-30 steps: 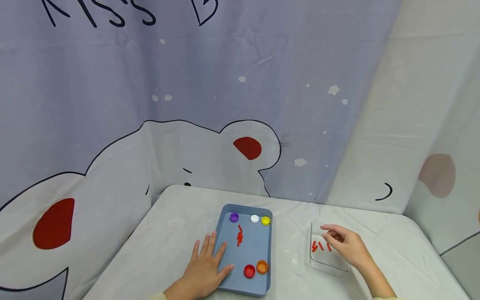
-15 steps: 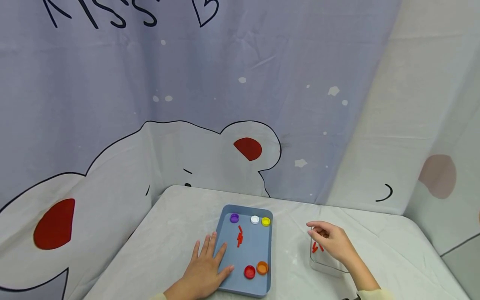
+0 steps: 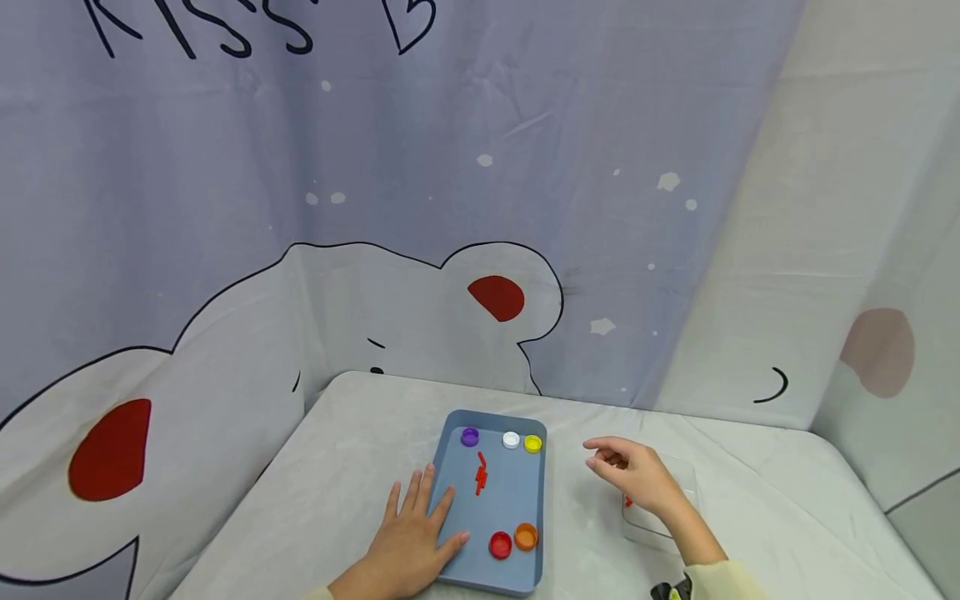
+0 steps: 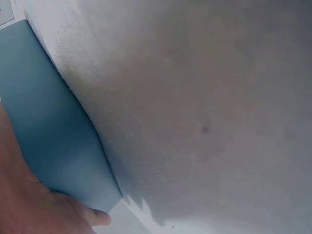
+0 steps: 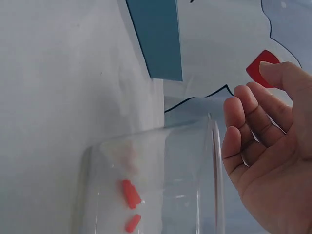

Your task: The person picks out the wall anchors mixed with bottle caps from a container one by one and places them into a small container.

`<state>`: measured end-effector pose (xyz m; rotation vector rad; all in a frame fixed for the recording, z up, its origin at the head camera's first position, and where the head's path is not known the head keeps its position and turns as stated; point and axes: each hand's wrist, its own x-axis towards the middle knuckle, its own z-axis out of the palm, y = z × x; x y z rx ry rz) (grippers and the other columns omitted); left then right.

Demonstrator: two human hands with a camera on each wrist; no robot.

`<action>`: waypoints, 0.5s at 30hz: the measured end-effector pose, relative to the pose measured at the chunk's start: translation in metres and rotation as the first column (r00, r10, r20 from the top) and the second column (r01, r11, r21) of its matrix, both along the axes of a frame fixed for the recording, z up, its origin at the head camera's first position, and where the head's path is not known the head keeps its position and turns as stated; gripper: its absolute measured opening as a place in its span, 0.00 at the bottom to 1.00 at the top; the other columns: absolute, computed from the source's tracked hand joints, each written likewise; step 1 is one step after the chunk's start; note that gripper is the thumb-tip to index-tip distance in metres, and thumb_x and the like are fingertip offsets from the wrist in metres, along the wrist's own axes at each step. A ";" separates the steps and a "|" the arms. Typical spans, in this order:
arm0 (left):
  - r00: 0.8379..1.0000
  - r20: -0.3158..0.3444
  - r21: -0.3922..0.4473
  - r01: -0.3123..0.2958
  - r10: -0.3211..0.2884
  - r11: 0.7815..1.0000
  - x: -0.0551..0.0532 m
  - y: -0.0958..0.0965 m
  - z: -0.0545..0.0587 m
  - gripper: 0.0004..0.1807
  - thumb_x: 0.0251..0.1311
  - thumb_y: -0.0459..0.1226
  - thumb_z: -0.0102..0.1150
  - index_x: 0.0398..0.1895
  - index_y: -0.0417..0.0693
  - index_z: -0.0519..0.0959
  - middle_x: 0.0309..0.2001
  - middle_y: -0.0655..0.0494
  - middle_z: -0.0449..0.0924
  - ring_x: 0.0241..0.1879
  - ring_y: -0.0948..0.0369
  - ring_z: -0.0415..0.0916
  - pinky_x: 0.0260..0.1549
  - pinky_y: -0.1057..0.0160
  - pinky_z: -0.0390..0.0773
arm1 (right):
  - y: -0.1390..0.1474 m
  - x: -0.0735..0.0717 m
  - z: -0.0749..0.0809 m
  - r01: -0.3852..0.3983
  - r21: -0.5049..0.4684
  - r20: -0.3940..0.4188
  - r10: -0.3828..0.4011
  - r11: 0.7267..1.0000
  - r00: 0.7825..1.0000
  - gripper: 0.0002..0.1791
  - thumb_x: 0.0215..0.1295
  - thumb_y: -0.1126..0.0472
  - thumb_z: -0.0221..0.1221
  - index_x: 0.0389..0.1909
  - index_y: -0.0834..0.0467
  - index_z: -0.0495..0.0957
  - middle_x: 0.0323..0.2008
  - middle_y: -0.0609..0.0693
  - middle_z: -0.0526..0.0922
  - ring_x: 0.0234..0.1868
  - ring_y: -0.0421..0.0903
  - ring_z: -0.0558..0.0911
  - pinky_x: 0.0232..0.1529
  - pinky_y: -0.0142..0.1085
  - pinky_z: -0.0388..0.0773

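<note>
My left hand lies with spread fingers on the left edge of a blue-grey tray. In the left wrist view the tray's side shows beside that hand. Several short red sticks lie in the tray's middle. My right hand hangs above the left side of a clear plastic box, thumb and index fingertips apart. The right wrist view shows its fingers loosely bent, with nothing visible between them. Red sticks lie inside the box; the hand hides part of them in the head view.
Small round caps sit in the tray: purple, white and yellow at the far end, red and orange at the near end. A white cloth covers the table. A printed curtain hangs behind.
My right hand has moved left, from above the box's middle to its left side, towards the tray. The left hand and the tray's contents look unmoved.
</note>
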<state>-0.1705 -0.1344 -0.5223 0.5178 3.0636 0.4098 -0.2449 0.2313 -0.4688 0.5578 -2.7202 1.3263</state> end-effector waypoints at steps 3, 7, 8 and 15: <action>1.000 0.004 0.000 -0.001 0.001 1.000 0.000 -0.001 0.001 0.43 0.70 0.67 0.41 0.73 0.45 0.69 0.79 0.35 0.47 0.78 0.36 0.43 0.70 0.29 0.40 | -0.007 -0.004 -0.001 -0.036 0.005 -0.003 0.036 0.999 0.999 0.17 0.68 0.54 0.66 0.54 0.56 0.84 0.36 0.44 0.85 0.34 0.37 0.80 0.35 0.32 0.79; 1.000 0.002 -0.004 0.001 -0.001 1.000 0.002 -0.001 0.002 0.43 0.70 0.67 0.40 0.73 0.45 0.69 0.79 0.35 0.47 0.78 0.36 0.44 0.70 0.29 0.41 | -0.016 -0.009 -0.001 -0.081 0.025 0.006 0.081 0.996 0.997 0.18 0.68 0.53 0.66 0.55 0.56 0.83 0.35 0.43 0.84 0.33 0.37 0.80 0.36 0.32 0.78; 1.000 -0.002 -0.004 0.002 -0.002 1.000 0.002 -0.001 0.002 0.43 0.70 0.67 0.39 0.73 0.45 0.69 0.79 0.35 0.47 0.78 0.36 0.44 0.70 0.29 0.41 | -0.019 -0.010 0.000 -0.093 0.028 0.012 0.093 0.995 0.996 0.18 0.68 0.53 0.66 0.55 0.56 0.83 0.35 0.43 0.83 0.34 0.37 0.79 0.36 0.32 0.78; 1.000 -0.013 0.004 0.008 -0.008 1.000 0.004 0.000 0.005 0.43 0.70 0.67 0.40 0.73 0.44 0.70 0.79 0.34 0.49 0.77 0.35 0.46 0.69 0.29 0.42 | -0.035 -0.018 0.001 -0.184 0.005 0.055 0.183 0.983 0.982 0.20 0.68 0.55 0.66 0.57 0.60 0.82 0.35 0.45 0.83 0.35 0.39 0.78 0.38 0.31 0.76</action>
